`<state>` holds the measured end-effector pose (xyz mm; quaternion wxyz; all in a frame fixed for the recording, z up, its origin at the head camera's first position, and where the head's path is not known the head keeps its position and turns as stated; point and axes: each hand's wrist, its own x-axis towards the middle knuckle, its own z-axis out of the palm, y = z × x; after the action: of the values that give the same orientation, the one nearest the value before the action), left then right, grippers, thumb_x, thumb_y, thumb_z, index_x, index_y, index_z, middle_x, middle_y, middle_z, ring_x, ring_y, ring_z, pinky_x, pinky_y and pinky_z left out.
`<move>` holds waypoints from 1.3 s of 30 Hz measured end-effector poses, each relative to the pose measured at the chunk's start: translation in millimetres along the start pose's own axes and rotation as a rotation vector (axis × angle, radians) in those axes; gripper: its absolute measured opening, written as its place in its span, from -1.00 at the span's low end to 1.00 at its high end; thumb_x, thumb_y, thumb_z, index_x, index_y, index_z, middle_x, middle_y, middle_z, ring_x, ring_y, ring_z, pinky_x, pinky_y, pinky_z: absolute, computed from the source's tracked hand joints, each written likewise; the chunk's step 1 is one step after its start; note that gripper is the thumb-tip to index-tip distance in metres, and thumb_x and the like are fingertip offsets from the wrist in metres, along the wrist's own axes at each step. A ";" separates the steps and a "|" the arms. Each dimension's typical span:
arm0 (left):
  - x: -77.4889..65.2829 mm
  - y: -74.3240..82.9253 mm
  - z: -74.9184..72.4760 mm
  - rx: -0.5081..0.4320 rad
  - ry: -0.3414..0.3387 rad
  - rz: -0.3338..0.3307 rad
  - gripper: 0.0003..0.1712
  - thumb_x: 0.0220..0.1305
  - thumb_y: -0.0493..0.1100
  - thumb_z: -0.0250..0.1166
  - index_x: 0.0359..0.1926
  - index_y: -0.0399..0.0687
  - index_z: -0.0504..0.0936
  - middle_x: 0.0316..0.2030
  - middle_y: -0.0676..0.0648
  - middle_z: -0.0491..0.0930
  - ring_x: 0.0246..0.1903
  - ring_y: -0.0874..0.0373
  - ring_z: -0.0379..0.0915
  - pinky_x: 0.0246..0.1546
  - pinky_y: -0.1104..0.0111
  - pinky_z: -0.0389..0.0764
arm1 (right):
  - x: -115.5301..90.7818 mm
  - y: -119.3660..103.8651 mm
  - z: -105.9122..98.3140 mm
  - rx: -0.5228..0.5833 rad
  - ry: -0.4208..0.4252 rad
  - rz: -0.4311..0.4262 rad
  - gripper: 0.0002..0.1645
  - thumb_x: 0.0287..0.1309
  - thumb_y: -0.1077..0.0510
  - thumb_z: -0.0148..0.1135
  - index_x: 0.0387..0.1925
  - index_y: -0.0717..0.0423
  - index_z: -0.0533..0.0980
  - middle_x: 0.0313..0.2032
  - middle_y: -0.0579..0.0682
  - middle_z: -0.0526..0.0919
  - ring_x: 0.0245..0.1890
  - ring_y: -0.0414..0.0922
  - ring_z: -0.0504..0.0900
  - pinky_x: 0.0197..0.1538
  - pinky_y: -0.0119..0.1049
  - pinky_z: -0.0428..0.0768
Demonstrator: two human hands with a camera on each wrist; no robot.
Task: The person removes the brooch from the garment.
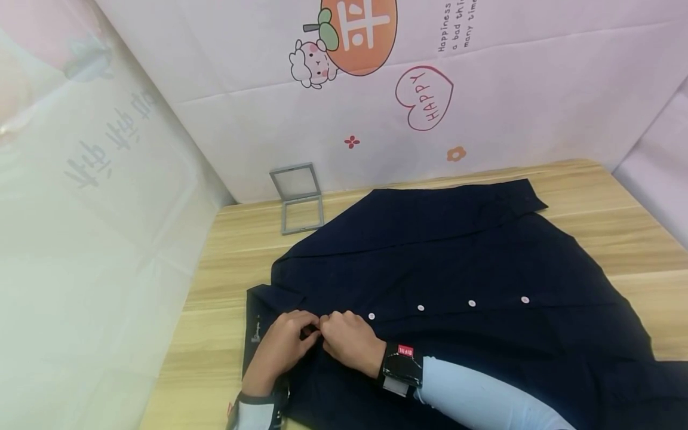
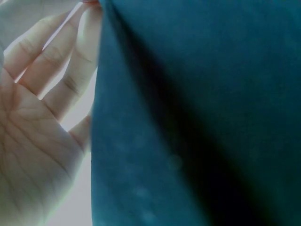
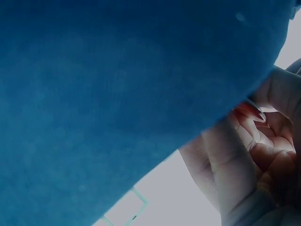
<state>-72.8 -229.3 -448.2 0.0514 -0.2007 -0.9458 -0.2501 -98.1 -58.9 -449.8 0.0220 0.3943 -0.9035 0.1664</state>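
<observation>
A dark navy button-up shirt [image 1: 430,263] lies spread on the table, with several white buttons [image 1: 421,308] in a row along its front. Near the collar end of that row, my left hand [image 1: 287,340] and right hand [image 1: 352,340] meet, fingertips close together, both pinching the shirt front. In the left wrist view, raised cloth [image 2: 225,70] fills most of the picture beside the left palm [image 2: 33,136]. Cloth [image 3: 117,94] also covers much of the right wrist view, with bent fingers [image 3: 230,165] at its edge. The fingers hide whatever lies at the pinch point.
On the wooden table [image 1: 220,263], an opened grey square frame [image 1: 303,232] stands at the back left, against the printed cloth wall [image 1: 258,131]. A pale sheet [image 1: 107,251] hangs along the left side. Part of the shirt reaches the right edge of the view.
</observation>
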 end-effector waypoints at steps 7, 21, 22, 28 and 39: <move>-1.1 0.1 0.8 0.015 -0.002 -0.008 -0.85 0.05 -0.31 0.48 -0.34 -0.05 0.70 -0.38 0.04 0.67 -0.45 0.29 0.50 -0.43 0.51 0.52 | -0.2 -0.2 -0.2 0.019 0.005 -0.005 -0.76 0.09 0.23 0.34 -0.59 0.01 0.47 -0.69 -0.14 0.38 -0.76 -0.35 0.29 -0.69 -0.59 0.19; -3.8 -1.6 2.2 0.018 0.009 -0.008 -0.83 0.04 -0.33 0.48 -0.34 -0.04 0.70 -0.38 0.05 0.67 -0.47 0.33 0.50 -0.44 0.52 0.52 | -1.9 -1.5 -0.9 0.053 0.015 0.000 -0.73 0.11 0.26 0.28 -0.63 0.01 0.44 -0.72 -0.15 0.33 -0.78 -0.37 0.23 -0.70 -0.60 0.14; -3.8 -1.4 2.0 0.018 0.011 -0.009 -0.83 0.04 -0.33 0.48 -0.34 -0.03 0.70 -0.38 0.05 0.67 -0.47 0.32 0.50 -0.44 0.53 0.52 | -1.7 -1.3 -0.9 0.053 0.014 0.001 -0.74 0.11 0.26 0.27 -0.62 0.01 0.44 -0.71 -0.15 0.34 -0.77 -0.37 0.24 -0.70 -0.60 0.14; -2.9 0.0 0.4 0.014 0.029 -0.003 -0.82 0.05 -0.34 0.47 -0.35 -0.01 0.69 -0.37 0.06 0.67 -0.46 0.32 0.52 -0.43 0.53 0.53 | -0.1 0.9 -0.3 0.067 0.013 0.006 -0.79 0.13 0.22 0.29 -0.57 0.01 0.48 -0.66 -0.13 0.43 -0.73 -0.36 0.32 -0.66 -0.59 0.20; -1.2 1.4 -1.4 0.035 0.058 0.003 -0.81 0.04 -0.34 0.46 -0.36 0.01 0.67 -0.36 0.08 0.67 -0.45 0.35 0.54 -0.41 0.52 0.56 | -2.7 10.7 -9.6 0.059 0.000 0.014 -0.83 0.14 0.01 0.36 -0.40 -0.04 0.55 -0.52 -0.18 0.50 -0.62 -0.37 0.37 -0.63 -0.55 0.28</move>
<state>-71.1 -229.3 -446.5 0.0827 -0.1936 -0.9479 -0.2391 -104.9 -47.2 -444.2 0.0094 0.3885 -0.9009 0.1931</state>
